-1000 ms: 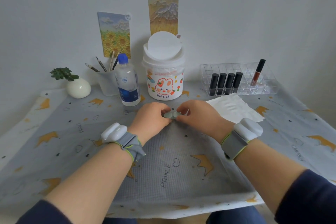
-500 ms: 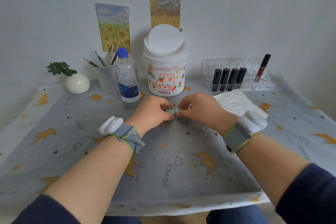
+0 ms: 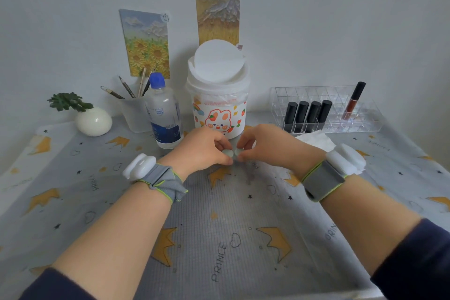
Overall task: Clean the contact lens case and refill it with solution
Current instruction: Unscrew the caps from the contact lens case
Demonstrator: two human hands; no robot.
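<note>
Since a second ago: left hand and right hand unchanged, each pinching one cap of lens case; caps apparently not off yet.

Legible text, tablecloth: the word "PRINCE" is printed in dark capitals near the front centre, running up at a slant beside a yellow crown. Part of the same word shows at the right edge and again at the left, near the left wrist; both are partly cut off or blurred.

Solution bottle, far left of centre: the dark blue label carries small print, too fine to read.

White bin, far centre: pinkish lettering along the top of the printed band, possibly "STRAWBERRY"; unclear.
</note>
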